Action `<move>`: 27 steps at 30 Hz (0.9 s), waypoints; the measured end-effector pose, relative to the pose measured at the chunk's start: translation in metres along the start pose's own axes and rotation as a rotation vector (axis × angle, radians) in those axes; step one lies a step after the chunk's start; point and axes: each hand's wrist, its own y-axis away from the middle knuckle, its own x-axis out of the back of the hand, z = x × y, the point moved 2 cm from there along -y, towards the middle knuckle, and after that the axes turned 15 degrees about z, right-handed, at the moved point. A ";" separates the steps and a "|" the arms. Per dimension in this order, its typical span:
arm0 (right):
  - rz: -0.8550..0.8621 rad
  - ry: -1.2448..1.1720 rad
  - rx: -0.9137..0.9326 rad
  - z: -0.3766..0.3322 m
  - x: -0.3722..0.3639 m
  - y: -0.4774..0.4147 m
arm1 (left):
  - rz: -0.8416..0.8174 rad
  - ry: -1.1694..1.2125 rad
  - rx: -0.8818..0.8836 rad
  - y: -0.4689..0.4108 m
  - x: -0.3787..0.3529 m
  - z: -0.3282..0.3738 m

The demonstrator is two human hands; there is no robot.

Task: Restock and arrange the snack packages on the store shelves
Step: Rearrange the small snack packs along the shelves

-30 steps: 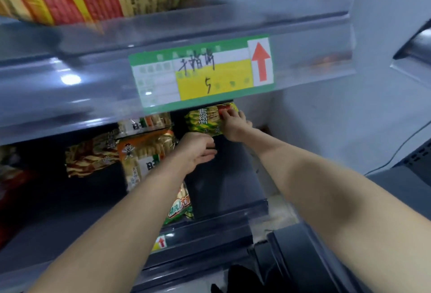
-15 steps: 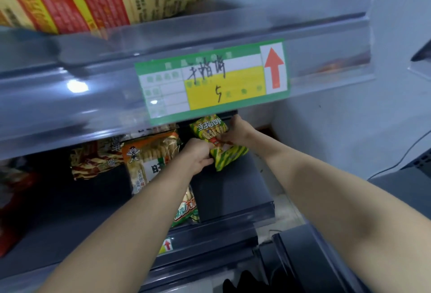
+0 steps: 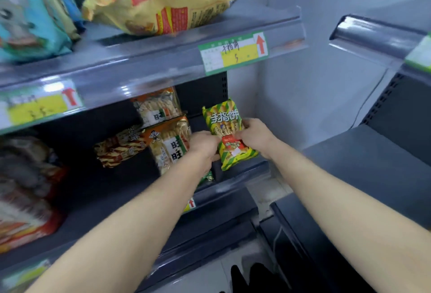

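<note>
Green-and-yellow striped snack packet (image 3: 229, 134), held upright at the right-hand end of the middle shelf (image 3: 247, 171), printed face outward and name uppermost, presumably so that it reads from the aisle. The left hand (image 3: 204, 144) grips the packet's lower left edge. The right hand (image 3: 255, 137) has its fingers (image 3: 246, 125) curled on the right edge, pinching it beside the red panel. One hand at each side likely serves to square the packet before it is stood down. The packet thus lies between the two hands, its bottom corner at or just above the shelf floor; contact cannot be told. Rice-cracker packs (image 3: 172, 145) stand just beside it, to the left. Price label (image 3: 233, 53) on the shelf edge above bears an upward arrow.
</note>
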 end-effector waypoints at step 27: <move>0.979 -0.199 0.729 -0.221 0.163 0.197 | -0.013 0.083 -1.166 0.226 0.114 0.163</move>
